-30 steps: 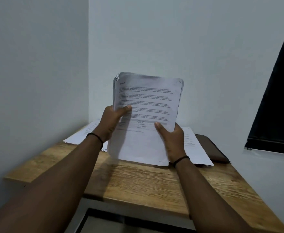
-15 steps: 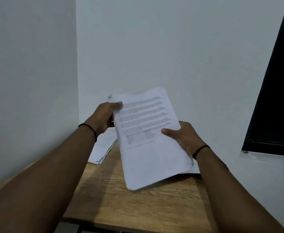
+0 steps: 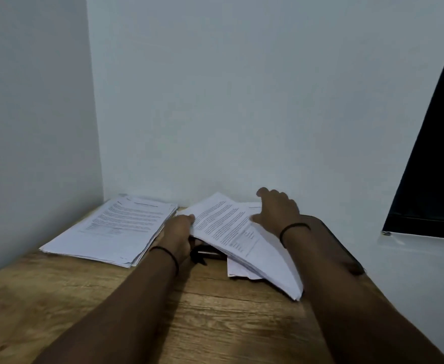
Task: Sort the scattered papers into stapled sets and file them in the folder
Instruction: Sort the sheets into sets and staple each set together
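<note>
Your right hand (image 3: 277,210) lies spread on top of the right-hand stack of papers (image 3: 238,233), fingers (image 3: 264,191) relaxed and extended toward the wall, thumb resting on the printed top sheet. Your left hand (image 3: 179,232) meets the same stack at its left edge, the fingers tucked beneath the raised sheets so that you cannot tell how far they curl or whether they pinch the paper. That edge of the stack is tilted up off the desk (image 3: 215,316), while its near corner hangs toward you. More sheets (image 3: 238,270) lie flat under the lifted stack. Just beside your left wrist, under the raised edge, sits a small dark object (image 3: 206,254), too shadowed to identify. A thin dark band (image 3: 293,228) circles each wrist. To the left, a second stack of printed pages (image 3: 118,229) lies flat on the desk, close to the corner where the two pale walls meet. A dark flat item (image 3: 344,252), perhaps the folder, lies beyond your right forearm at the desk's right edge.
</note>
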